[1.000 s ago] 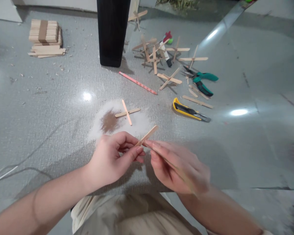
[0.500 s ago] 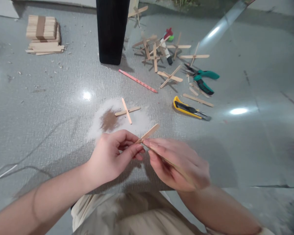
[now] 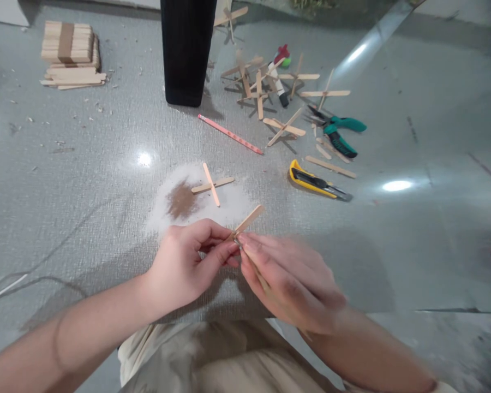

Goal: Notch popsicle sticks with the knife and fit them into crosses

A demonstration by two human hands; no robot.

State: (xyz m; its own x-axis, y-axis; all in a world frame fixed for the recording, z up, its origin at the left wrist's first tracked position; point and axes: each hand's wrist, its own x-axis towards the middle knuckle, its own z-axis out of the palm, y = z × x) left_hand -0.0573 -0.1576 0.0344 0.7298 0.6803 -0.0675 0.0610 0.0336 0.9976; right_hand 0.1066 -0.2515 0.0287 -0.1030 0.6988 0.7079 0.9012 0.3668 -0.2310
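My left hand point(image 3: 194, 256) pinches a wooden craft stick point(image 3: 249, 219) between thumb and fingers, its free end pointing up and to the right. Closed around a slim, rod-shaped tool point(image 3: 262, 278), my right hand point(image 3: 292, 281) is partly smeared by motion. The tool's tip meets the stick right at my left fingertips; most of its length is covered by the hand, so its exact kind is unclear. Just beyond my hands, two craft sticks joined in a cross point(image 3: 213, 185) lie on a patch of pale dust with a brown spot point(image 3: 182, 200).
A yellow utility knife point(image 3: 315, 181), green-handled pliers point(image 3: 339, 131) and a pink pencil point(image 3: 231, 134) lie farther off. Several crossed sticks point(image 3: 284, 128) surround a glue tube point(image 3: 276, 84). A black upright object point(image 3: 188, 54) stands at the back, with stacked craft sticks point(image 3: 67, 43) at left.
My right hand and its tool have shifted slightly left and down, against the stick. My left hand stays nearly in place, with the stick's free end moved a little left.
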